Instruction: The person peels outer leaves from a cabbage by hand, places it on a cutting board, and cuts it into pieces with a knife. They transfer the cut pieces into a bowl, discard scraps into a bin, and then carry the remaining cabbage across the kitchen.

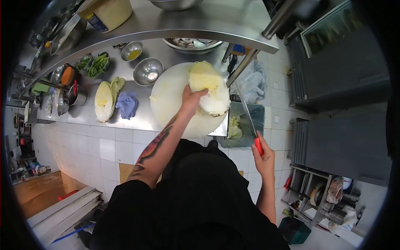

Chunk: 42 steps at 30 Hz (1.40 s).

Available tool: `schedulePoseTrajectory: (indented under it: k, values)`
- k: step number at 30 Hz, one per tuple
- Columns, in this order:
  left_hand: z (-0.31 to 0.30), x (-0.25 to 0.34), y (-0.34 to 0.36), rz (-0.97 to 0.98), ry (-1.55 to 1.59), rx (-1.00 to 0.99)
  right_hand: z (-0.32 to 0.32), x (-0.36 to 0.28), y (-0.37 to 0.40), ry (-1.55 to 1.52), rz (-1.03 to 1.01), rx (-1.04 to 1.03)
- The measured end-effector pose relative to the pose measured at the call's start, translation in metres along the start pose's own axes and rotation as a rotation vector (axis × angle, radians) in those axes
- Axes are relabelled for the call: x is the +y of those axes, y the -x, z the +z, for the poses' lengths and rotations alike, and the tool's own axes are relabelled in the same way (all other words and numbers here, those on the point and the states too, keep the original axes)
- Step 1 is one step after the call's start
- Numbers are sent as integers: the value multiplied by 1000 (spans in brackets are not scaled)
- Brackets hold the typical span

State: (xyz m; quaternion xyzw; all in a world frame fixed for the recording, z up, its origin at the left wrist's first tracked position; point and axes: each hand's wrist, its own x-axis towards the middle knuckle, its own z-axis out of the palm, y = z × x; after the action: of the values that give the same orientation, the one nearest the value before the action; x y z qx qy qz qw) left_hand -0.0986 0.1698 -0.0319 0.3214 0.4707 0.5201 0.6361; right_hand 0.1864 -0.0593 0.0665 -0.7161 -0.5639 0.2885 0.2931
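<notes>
My left hand (193, 101) grips a cut napa cabbage half (206, 81), its pale leaves and white base showing, over a round white cutting board (164, 112). Out to the right, beyond the board's edge, my right hand (265, 159) is closed round the red handle of a knife (246, 107). The long blade points away from me and is apart from the cabbage. Another napa cabbage half (106, 100) lies to the left on the steel counter (139, 112), cut face up, beside a crumpled blue cloth (126, 104).
Steel bowls stand behind the board, among them a shiny bowl (148, 71) and a large bowl of fish (192, 45). A metal shelf (166, 25) overhangs the counter. Below the right edge sits a lined bin (254, 125) with cabbage scraps. Grey cabinets (341, 139) line the right.
</notes>
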Motion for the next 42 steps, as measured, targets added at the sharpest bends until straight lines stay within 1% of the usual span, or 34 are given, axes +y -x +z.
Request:
schedulePoseTrajectory:
  k: [1, 2, 4, 5, 6, 8, 9, 10, 13, 17, 18, 20, 22, 23, 25, 26, 28, 29, 31, 34, 36, 38, 39, 41, 42]
  values:
    - [-5, 10, 5, -93, 57, -9, 5, 6, 3, -14, 9, -12]
    - [-13, 14, 6, -93, 49, -5, 10, 9, 6, -23, 10, -15]
    - [-31, 24, 1, -148, 48, -86, 18, 14, 11, -131, 156, -106]
    - [-43, 28, -5, -158, 6, -137, 32, 35, 14, -194, 33, -86]
    - [-55, 36, -15, -155, 5, -135, 30, 29, 15, -196, 31, -87]
    - [-77, 51, -36, -219, -219, -298, 24, 7, 16, -234, 279, -242]
    - [-80, 63, -40, -229, -254, -344, 33, 23, 18, -210, 174, -218]
    - [-80, 70, -45, -229, -254, -336, 34, 22, 17, -211, 172, -226]
    - [-75, 72, -59, -287, -458, -551, 39, 18, 20, -208, 204, -238]
    - [-58, 60, -52, -219, -554, -583, 46, 15, 18, -180, 113, -206]
    - [-55, 63, -47, -196, -595, -576, 46, 12, 18, -175, 76, -199]
    - [-57, 60, -37, -175, -633, -570, 47, 8, 19, -162, 87, -197]
    - [-68, 56, -27, 103, -700, -371, 50, 8, 20, -151, 96, -196]
    - [-77, 57, -20, 103, -699, -373, 52, 9, 22, -146, 66, -181]
    - [-96, 67, 3, 164, -587, -211, 54, 9, 24, -140, 37, -160]
    - [-106, 67, 13, 163, -586, -215, 54, 9, 26, -142, 50, -168]
    - [-123, 63, 35, 82, -419, -93, 54, 7, 28, -142, 65, -179]
    - [-129, 57, 46, 80, -417, -89, 55, 4, 28, -117, 65, -185]
    - [-139, 43, 63, 53, -482, -170, 56, -2, 25, -90, 60, -197]
    - [-132, 30, 78, 25, -466, -186, 59, -17, 19, -93, 7, -200]
    - [-127, 22, 79, 19, -444, -198, 62, -29, 13, -99, -103, -194]
    - [-122, 14, 78, 107, -551, -177, 68, -36, 7, -74, -151, -192]
    - [-119, 9, 78, 109, -549, -171, 71, -40, 4, -53, -194, -185]
    - [-115, 0, 77, 188, -539, -159, 76, -52, -2, -34, -189, -203]
    - [-114, -3, 76, 189, -539, -157, 79, -58, -5, -16, -179, -217]
